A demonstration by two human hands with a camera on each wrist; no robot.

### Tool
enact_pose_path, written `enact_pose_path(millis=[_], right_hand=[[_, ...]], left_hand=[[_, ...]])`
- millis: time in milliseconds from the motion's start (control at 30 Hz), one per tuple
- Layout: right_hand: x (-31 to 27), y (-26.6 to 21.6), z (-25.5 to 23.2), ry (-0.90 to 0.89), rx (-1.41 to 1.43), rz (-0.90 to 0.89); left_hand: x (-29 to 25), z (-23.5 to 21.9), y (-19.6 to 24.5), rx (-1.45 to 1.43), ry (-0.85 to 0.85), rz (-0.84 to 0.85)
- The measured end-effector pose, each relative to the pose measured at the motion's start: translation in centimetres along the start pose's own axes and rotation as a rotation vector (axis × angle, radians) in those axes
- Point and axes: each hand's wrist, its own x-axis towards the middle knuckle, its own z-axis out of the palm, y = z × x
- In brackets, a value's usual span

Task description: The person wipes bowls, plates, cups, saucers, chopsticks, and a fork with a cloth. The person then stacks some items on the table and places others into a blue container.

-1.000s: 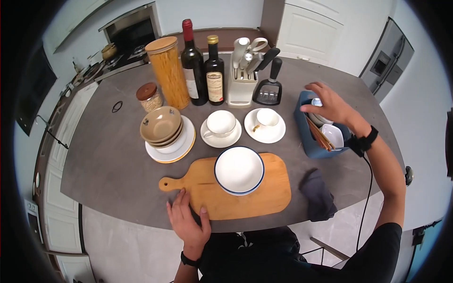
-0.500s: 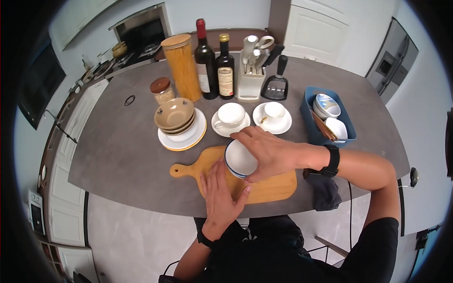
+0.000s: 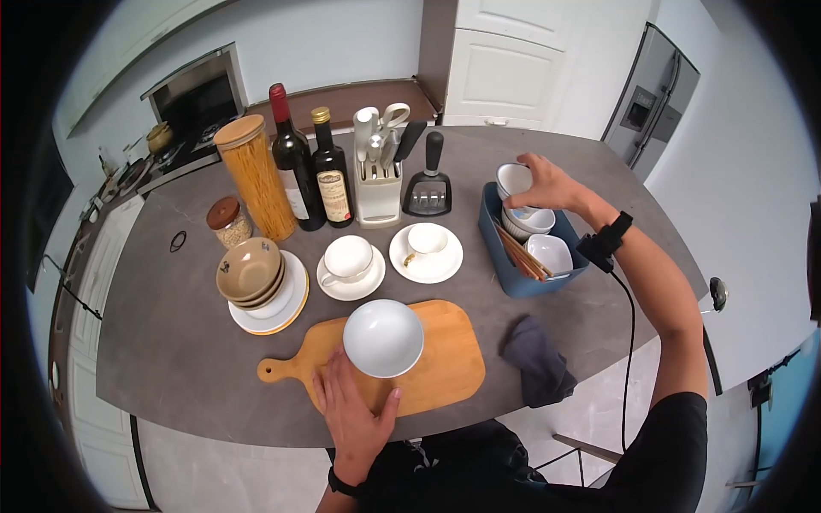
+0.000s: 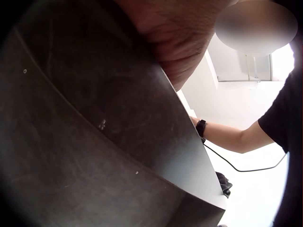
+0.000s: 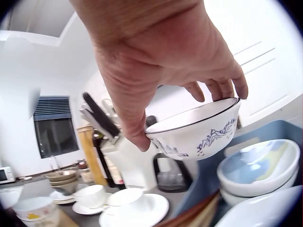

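Note:
My right hand (image 3: pixel 554 185) grips a white bowl by its rim, thumb on one side and fingers on the other. In the right wrist view this bowl (image 5: pixel 199 133) shows a dark blue rim and a blue landscape pattern, and it tilts. It is above the blue bin (image 3: pixel 506 272), over the stacked bowls (image 5: pixel 258 168) inside. Another white bowl (image 3: pixel 383 339) stands on the wooden cutting board (image 3: pixel 451 359). My left hand (image 3: pixel 356 419) lies at the board's near edge with fingers extended, fingertips right at that bowl's side.
The bin also holds a square white dish (image 3: pixel 549 254) and chopsticks (image 3: pixel 520 256). A dark cloth (image 3: pixel 539 363) lies right of the board. Behind stand two cups on saucers, brown bowls (image 3: pixel 248 269) on plates, bottles, a pasta jar (image 3: pixel 256 184) and a knife block (image 3: pixel 377 192).
My right hand came from the bin to the board, gripped the blue-rimmed bowl and carried it right, over the bin. A plainer bowl now shows on the board. My left hand stays by the board.

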Motion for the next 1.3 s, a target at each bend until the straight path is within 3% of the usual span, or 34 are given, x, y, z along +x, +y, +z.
enact_pose_path(millis=[200, 500, 733, 1000, 1067, 1133, 1233, 1300], right_hand=[[1.1, 5.1, 2.1, -0.122, -0.041, 0.079], [1.0, 5.5, 3.1, -0.241, -0.058, 0.029], [1.1, 5.8, 4.0, -0.188, -0.183, 0.029], [0.7, 6.1, 3.7, -0.226, -0.062, 0.043], [0.8, 4.6, 3.4, -0.25, -0.054, -0.003], [0.6, 2.8, 3.0, -0.002, -0.26, -0.116], [-3.2, -7.7, 3.2, -0.074, 0.049, -0.428], [-7.4, -14.4, 4.5, -0.25, 0.126, -0.617]], left_hand=[[0.0, 0.2, 0.0, 0.019, -0.01, -0.019], [0.0, 0.2, -0.2, 0.016, -0.014, -0.029], [0.0, -0.1, -0.1, -0.012, -0.013, -0.032], [0.0, -0.2, -0.5, -0.042, -0.006, -0.049], [0.0, -0.1, -0.7, -0.078, 0.008, -0.016], [0.0, -0.3, -0.6, -0.064, 0.003, -0.018], [-0.1, 0.0, -0.7, -0.054, -0.006, -0.005], [-0.2, 0.2, -0.8, -0.038, 0.019, 0.012]])
